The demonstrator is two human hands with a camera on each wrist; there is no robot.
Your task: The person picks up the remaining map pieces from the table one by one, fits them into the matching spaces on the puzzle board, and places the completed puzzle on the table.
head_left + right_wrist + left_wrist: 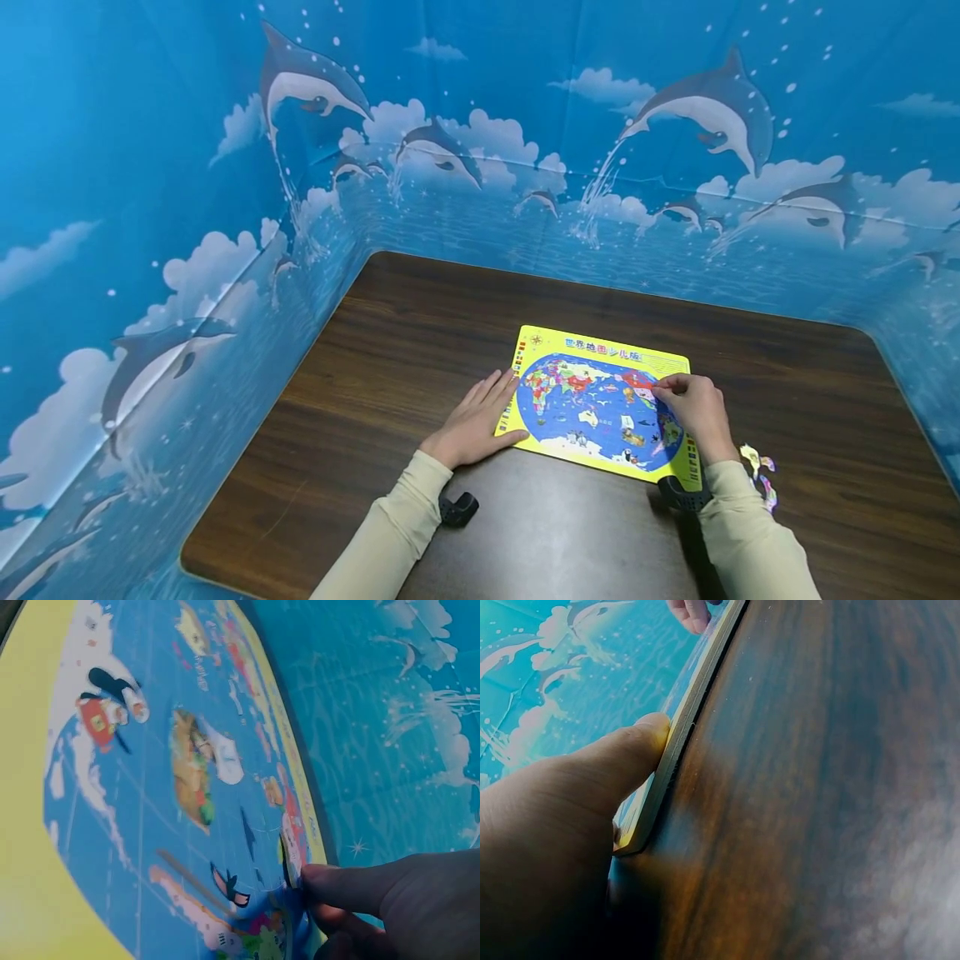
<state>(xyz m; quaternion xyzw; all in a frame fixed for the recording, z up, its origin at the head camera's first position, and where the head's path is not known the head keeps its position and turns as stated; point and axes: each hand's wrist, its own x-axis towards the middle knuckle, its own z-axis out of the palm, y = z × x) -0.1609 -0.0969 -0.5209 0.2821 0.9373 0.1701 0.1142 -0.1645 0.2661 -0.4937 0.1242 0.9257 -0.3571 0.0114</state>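
A yellow-bordered world map jigsaw puzzle (555, 337) lies flat on the table, with a blue oval map and Chinese characters along its top. My left hand (476, 421) rests over its left edge, fingers straight and spread. In the left wrist view the thumb (634, 750) presses on the board's near edge. Over the right part of the map, my right hand (696, 408) pinches a small puzzle piece (291, 851) between thumb and finger. The piece shows pink and white and stands tilted against the map; the fingers partly hide it.
Several loose puzzle pieces (767, 490) lie on the table right of the board, beside the right sleeve. The dark wooden table (315, 442) has rounded corners. A blue dolphin-print curtain (480, 100) stands behind and to the left of it.
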